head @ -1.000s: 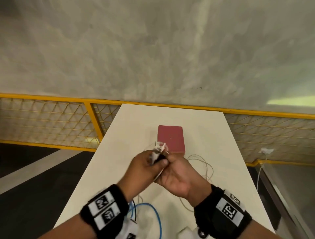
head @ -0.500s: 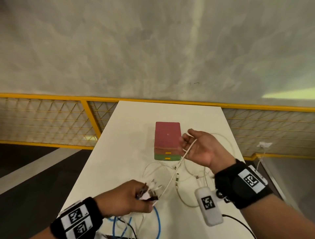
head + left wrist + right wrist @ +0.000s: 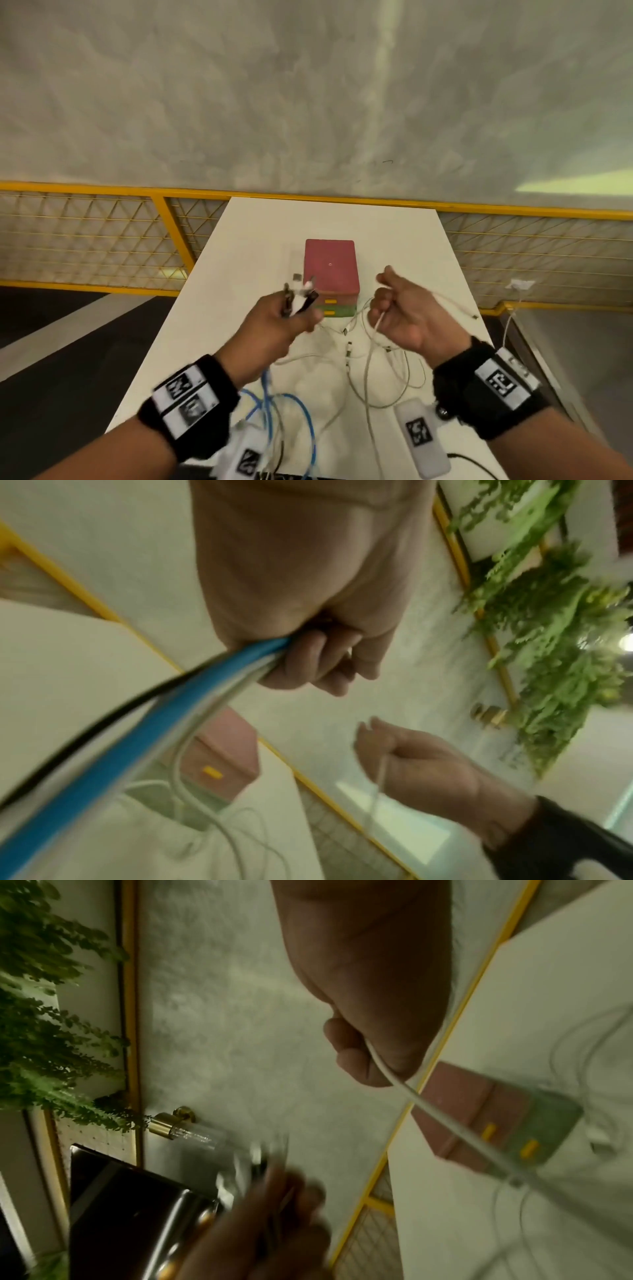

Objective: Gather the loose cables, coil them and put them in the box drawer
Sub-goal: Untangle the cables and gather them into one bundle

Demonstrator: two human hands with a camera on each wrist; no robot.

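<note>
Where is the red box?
In the head view the red box sits mid-table, just beyond both hands, stacked on a green drawer.

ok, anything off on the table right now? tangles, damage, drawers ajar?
No damage visible. The white cables still sprawl in overlapping loops on the table, blue cable trailing toward the near edge. Both drawers of the box look closed. Left hand grips several connector ends, right hand one white cable.

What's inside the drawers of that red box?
Cannot be seen: both drawers of the box are closed, showing only yellow handles. The cables lie on the table.
</note>
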